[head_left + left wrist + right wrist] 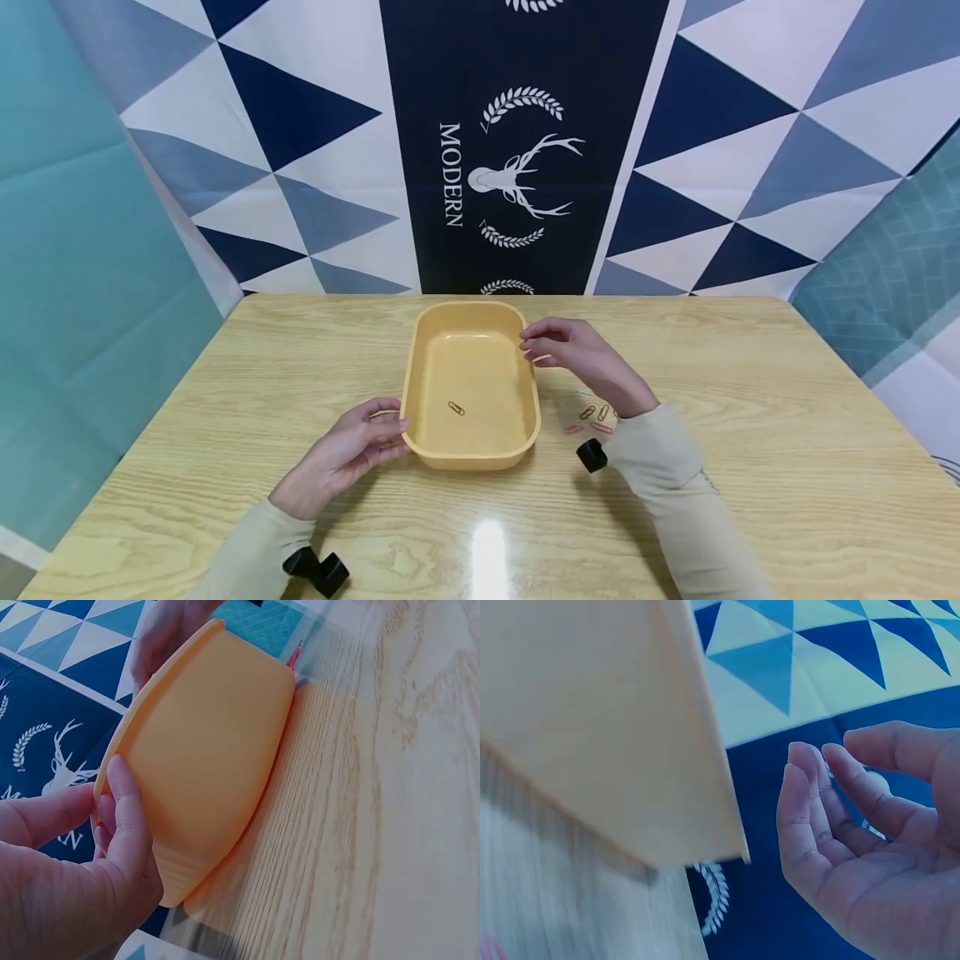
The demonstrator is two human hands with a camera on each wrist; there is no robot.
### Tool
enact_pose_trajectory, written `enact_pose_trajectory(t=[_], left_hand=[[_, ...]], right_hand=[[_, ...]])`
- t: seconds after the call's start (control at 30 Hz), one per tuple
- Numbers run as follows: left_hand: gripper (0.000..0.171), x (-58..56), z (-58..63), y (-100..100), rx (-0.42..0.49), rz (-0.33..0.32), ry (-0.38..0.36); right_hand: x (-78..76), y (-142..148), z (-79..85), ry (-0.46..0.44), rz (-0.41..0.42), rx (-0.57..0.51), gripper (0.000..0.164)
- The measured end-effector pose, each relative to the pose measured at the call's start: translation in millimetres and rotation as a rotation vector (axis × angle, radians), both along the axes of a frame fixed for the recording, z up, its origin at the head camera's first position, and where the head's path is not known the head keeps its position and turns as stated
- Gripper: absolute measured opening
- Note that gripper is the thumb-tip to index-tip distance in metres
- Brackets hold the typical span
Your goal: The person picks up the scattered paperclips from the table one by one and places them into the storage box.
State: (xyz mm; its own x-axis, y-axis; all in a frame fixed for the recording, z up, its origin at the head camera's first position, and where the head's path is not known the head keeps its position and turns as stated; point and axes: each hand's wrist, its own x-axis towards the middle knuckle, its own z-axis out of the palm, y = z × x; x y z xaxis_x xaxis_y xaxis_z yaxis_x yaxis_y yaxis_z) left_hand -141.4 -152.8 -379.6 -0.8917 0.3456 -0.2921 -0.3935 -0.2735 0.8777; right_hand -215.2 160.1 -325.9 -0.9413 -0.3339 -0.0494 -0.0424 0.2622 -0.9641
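Note:
A yellow plastic tray (472, 383) stands on the wooden table, with one paper clip (456, 407) lying on its floor. My left hand (352, 446) pinches the tray's rim at the near left corner. In the left wrist view the thumb and fingers of that left hand (82, 855) sit on either side of the rim. Beside the tray's far right rim hovers my right hand (566, 346). The right wrist view shows this right hand (870, 840) with loosely bent fingers, thumb apart from the fingertips and nothing between them, a gap away from the tray wall (667, 750).
Several paper clips (587, 412), some orange-brown and some pink, lie on the table (750, 433) right of the tray, partly under my right wrist. A patterned cloth (337, 167) with a deer print rises behind the table's far edge.

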Motion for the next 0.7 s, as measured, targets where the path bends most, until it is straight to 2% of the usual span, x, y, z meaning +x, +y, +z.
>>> enact_pose_trajectory(t=[0.33, 0.7], left_hand=[[0.040, 0.5, 0.1, -1.4, 0.020, 0.002, -0.010], [0.039, 1.8, -0.9, -0.9, 0.017, -0.010, 0.007]], right_hand=[[10.7, 45.8, -3.0, 0.035, -0.039, 0.125, 0.032], [17.8, 87.2, -10.2, -0.007, -0.084, 0.199, 0.037]])
